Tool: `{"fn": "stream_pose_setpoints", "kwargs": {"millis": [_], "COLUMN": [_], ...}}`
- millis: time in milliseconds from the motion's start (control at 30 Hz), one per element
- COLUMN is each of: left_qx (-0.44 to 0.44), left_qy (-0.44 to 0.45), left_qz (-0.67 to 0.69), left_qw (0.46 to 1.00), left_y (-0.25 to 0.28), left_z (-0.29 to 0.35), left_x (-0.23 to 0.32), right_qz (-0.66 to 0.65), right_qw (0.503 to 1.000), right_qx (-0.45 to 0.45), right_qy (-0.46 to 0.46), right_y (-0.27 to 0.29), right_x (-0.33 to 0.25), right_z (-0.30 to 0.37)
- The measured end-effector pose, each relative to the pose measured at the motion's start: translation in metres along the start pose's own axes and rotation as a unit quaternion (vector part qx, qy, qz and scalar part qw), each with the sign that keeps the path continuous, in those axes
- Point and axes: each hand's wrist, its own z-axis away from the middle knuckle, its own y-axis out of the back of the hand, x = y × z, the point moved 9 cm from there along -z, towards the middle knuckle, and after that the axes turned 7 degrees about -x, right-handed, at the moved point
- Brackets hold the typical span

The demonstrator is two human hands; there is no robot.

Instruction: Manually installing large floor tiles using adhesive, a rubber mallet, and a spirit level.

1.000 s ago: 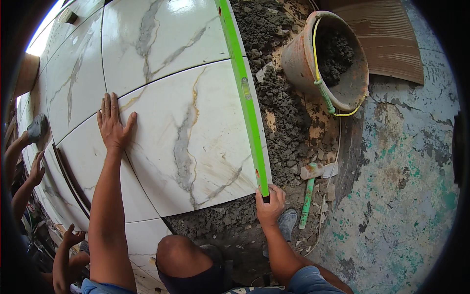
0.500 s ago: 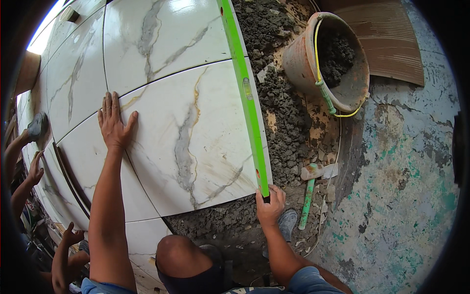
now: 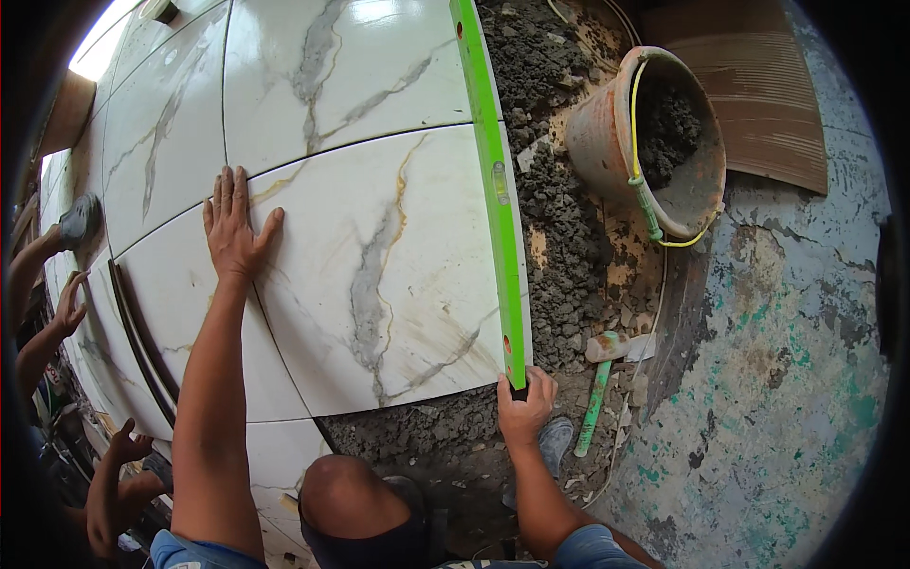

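My left hand (image 3: pixel 233 228) lies flat with fingers spread on the far left corner of a large white marble-look tile (image 3: pixel 379 275) with grey and gold veins. My right hand (image 3: pixel 526 410) grips the near end of a long bright green spirit level (image 3: pixel 493 180), which lies along the tile's right edge and runs away from me. The tile rests on a bed of dark mortar (image 3: pixel 559 237). My bent knee (image 3: pixel 346 493) shows at the bottom between my arms.
More laid tiles (image 3: pixel 313 76) lie beyond and to the left. An orange bucket (image 3: pixel 607 142) of mortar with a yellow handle stands at the upper right. A green-handled mallet (image 3: pixel 599 379) lies by my right hand. Other people's hands (image 3: pixel 66 303) show at the left edge.
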Motion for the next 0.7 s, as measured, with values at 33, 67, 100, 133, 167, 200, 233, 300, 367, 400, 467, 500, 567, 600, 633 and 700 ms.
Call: {"fn": "stream_pose_setpoints", "kwargs": {"millis": [33, 67, 100, 133, 167, 200, 233, 300, 367, 400, 467, 500, 567, 600, 633, 700], "left_qx": [0.001, 0.002, 0.005, 0.006, 0.006, -0.005, -0.002, -0.005, -0.023, -0.025, -0.016, -0.011, 0.002, 0.014, 0.012, 0.023], "left_qy": [-0.002, -0.005, -0.005, 0.003, 0.001, 0.001, 0.001, 0.007, 0.015, 0.019, 0.021, 0.03, 0.039, 0.039, 0.049, 0.047], "left_qz": [0.002, 0.004, -0.005, -0.004, -0.011, -0.018, -0.028, -0.021, -0.024, -0.013, 0.002, 0.013, 0.038, 0.053, 0.052, 0.089], "left_qw": [1.0, 1.0, 1.0, 1.0, 1.0, 1.0, 1.0, 1.0, 0.999, 0.999, 1.0, 0.999, 0.999, 0.998, 0.997, 0.995], "left_y": [0.0, 0.001, 0.001, 0.002, 0.002, 0.001, 0.002, 0.003, 0.0, 0.0, 0.003, 0.004, 0.007, 0.009, 0.009, 0.012], "left_z": [0.0, 0.001, 0.0, 0.001, 0.0, 0.0, 0.0, -0.001, -0.001, -0.001, 0.001, 0.002, 0.003, 0.004, 0.005, 0.006], "left_x": [0.0, 0.001, 0.001, 0.0, 0.001, 0.001, 0.002, 0.001, 0.0, -0.001, -0.001, -0.003, -0.005, -0.006, -0.007, -0.009], "right_qz": [0.009, 0.01, 0.003, -0.003, -0.003, -0.006, -0.01, -0.007, -0.009, -0.007, -0.019, -0.013, -0.015, -0.014, -0.019, -0.021], "right_qw": [1.0, 1.0, 1.0, 1.0, 1.0, 1.0, 0.999, 1.0, 1.0, 1.0, 0.999, 0.999, 0.998, 0.998, 0.998, 0.998], "right_qx": [0.011, 0.002, -0.006, -0.012, -0.015, -0.015, -0.019, -0.016, -0.023, -0.022, -0.039, -0.038, -0.042, -0.049, -0.048, -0.051], "right_qy": [-0.003, 0.003, -0.009, -0.024, -0.015, -0.019, -0.028, -0.019, -0.009, -0.02, -0.013, -0.018, -0.034, -0.023, -0.029, -0.038], "right_y": [0.001, -0.002, -0.004, -0.006, -0.008, -0.009, -0.011, -0.012, -0.015, -0.015, -0.017, -0.016, -0.014, -0.014, -0.013, -0.011], "right_x": [-0.001, -0.003, -0.001, 0.001, -0.001, -0.001, 0.001, 0.0, -0.002, 0.0, -0.003, -0.002, -0.001, -0.005, -0.006, -0.009], "right_z": [-0.002, -0.004, -0.006, -0.008, -0.01, -0.012, -0.013, -0.015, -0.015, -0.014, -0.012, -0.011, -0.011, -0.012, -0.012, -0.014]}}
